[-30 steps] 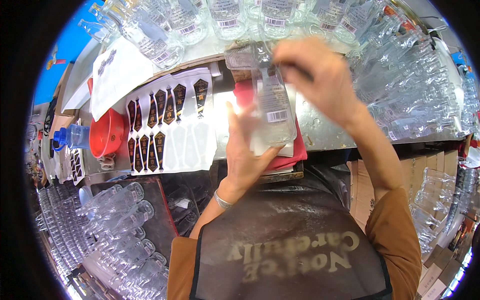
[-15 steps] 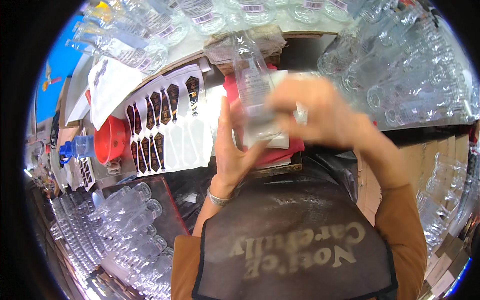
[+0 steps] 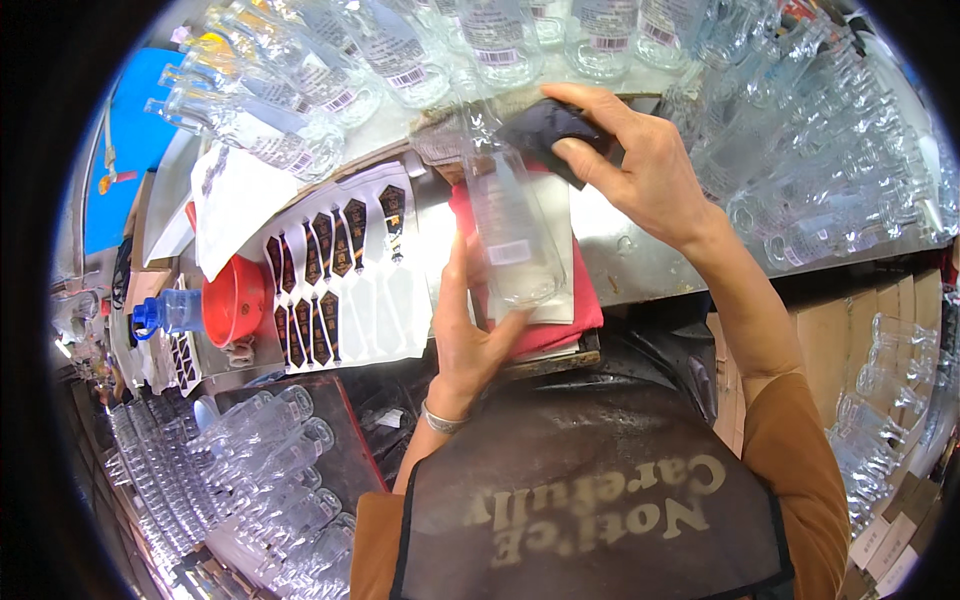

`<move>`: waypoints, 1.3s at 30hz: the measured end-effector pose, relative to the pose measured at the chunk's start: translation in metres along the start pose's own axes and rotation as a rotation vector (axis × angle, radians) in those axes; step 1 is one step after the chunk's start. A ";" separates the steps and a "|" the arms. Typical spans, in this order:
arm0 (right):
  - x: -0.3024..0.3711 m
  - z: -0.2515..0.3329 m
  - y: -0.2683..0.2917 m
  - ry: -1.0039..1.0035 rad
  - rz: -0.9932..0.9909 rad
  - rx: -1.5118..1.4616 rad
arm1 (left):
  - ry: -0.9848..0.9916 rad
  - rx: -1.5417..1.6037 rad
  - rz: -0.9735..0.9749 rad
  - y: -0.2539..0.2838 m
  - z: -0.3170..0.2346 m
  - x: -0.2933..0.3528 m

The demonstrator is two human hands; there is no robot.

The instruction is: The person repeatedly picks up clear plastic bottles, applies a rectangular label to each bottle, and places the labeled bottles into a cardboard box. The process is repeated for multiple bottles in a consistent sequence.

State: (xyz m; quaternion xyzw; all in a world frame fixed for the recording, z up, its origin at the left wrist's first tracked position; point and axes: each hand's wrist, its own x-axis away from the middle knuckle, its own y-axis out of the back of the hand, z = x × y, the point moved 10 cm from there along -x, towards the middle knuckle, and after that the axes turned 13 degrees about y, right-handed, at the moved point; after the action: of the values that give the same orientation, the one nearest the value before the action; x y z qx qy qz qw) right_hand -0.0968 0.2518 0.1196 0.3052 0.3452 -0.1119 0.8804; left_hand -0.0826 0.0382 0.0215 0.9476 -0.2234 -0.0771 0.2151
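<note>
A clear glass bottle [image 3: 515,220] lies on its back, neck pointing away from me, on white sheets and a red cloth [image 3: 585,305]. A pale printed label with a barcode shows on it. My left hand [image 3: 465,325] grips it near the base, fingers along its left side and thumb at the bottom end. Between the fingers and thumb of my right hand [image 3: 640,165] is a black flat piece [image 3: 555,132], held just right of the bottle's neck; its kind is unclear. A sheet of dark tie-shaped labels [image 3: 335,245] lies left of the bottle, with several label spaces bare.
Bottles [image 3: 390,60] stand along the far ledge, with more crowded at the right [image 3: 820,170] and lower left [image 3: 270,450]. A red bowl [image 3: 235,300] and a blue-capped bottle [image 3: 170,313] sit left. Cardboard dividers [image 3: 840,330] hold glass bottles at right.
My right hand has moved away from the bottle's body, farther up beside its neck, and the black piece now shows in it. My left hand keeps its grip on the bottle.
</note>
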 end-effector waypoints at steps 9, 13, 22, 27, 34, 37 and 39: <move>-0.042 0.013 0.000 0.132 -0.070 0.041 | 0.142 0.391 0.021 0.022 -0.008 -0.022; -0.031 -0.022 -0.022 -0.151 -0.123 -0.182 | 0.486 0.710 0.120 0.006 0.038 -0.076; -0.009 0.048 0.022 -0.106 0.050 -0.153 | 0.148 0.290 0.161 -0.001 -0.003 -0.043; 0.097 0.114 0.122 -0.154 -0.212 -0.028 | -0.260 0.011 0.394 -0.045 -0.129 0.003; 0.245 0.191 0.307 -0.617 -0.425 0.870 | -0.391 -0.087 0.553 -0.107 -0.155 0.018; 0.316 0.205 0.366 -0.680 -0.533 1.164 | -0.374 -0.032 0.634 -0.131 -0.161 0.024; 0.362 0.204 0.397 -0.796 -0.547 1.274 | -0.362 -0.019 0.668 -0.143 -0.166 0.028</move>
State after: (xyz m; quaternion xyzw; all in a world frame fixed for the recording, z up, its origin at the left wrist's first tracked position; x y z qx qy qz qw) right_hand 0.4416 0.4442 0.1747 0.5911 -0.0627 -0.6002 0.5352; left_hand 0.0382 0.2034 0.1059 0.7915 -0.5538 -0.1708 0.1941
